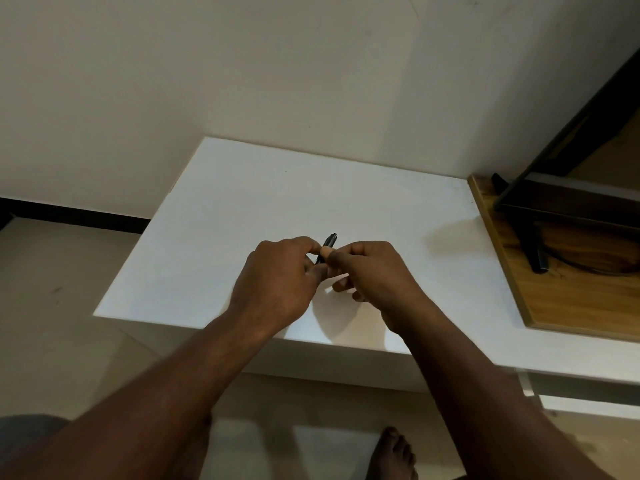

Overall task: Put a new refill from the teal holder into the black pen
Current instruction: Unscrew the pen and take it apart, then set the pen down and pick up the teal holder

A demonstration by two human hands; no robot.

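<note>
The black pen is held above the white table, its far end poking up between my two hands. My left hand pinches the pen from the left. My right hand grips it from the right, thumb tip against the barrel. Most of the pen is hidden by my fingers. No teal holder and no refill show in this view.
A wooden board lies at the table's right, carrying a dark monitor stand and a cable. A pale wall rises behind the table. Floor tiles and a bare foot lie below the front edge.
</note>
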